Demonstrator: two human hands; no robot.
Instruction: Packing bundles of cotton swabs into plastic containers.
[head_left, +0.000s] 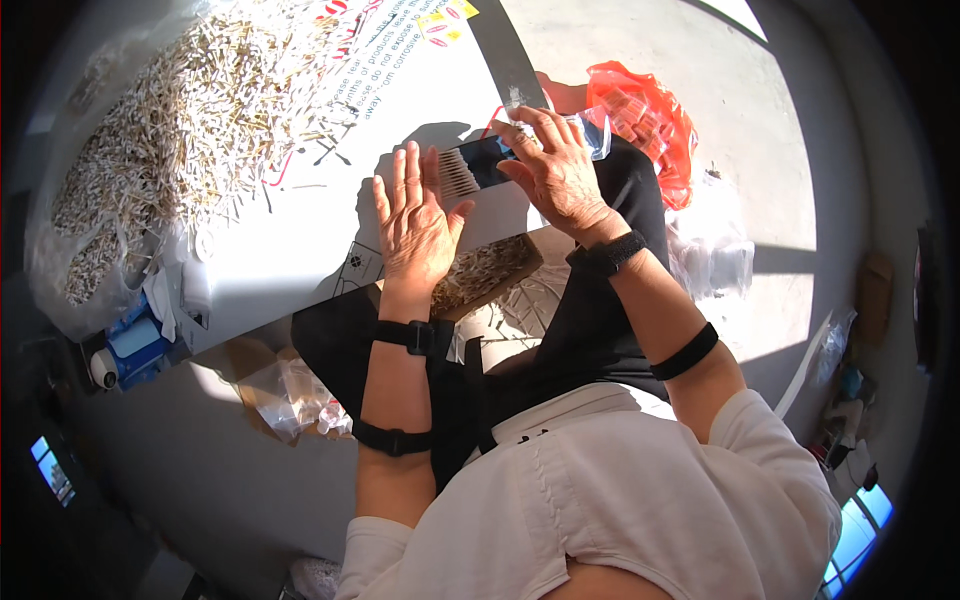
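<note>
A row of cotton swabs (458, 173) lies side by side at the near edge of the white printed board (300, 230). Flat and with fingers stretched, my left hand (414, 225) rests just left of that row and holds nothing that I can see. My right hand (560, 165) is to the right, fingers spread over a dark blue patch (487, 160) and a small clear-and-blue plastic packet (598, 130). Part of the packet is hidden under the fingers. A large heap of loose cotton swabs (200, 130) covers the board's left side, partly inside a clear plastic bag (60, 270).
A red plastic bag (680, 150) of small packs stands on the floor at the far right, with clear bags (710, 240) beside it. Below the board is a cardboard box (500, 275) of swabs. A blue-and-white package (130, 345) sits by the board's left corner.
</note>
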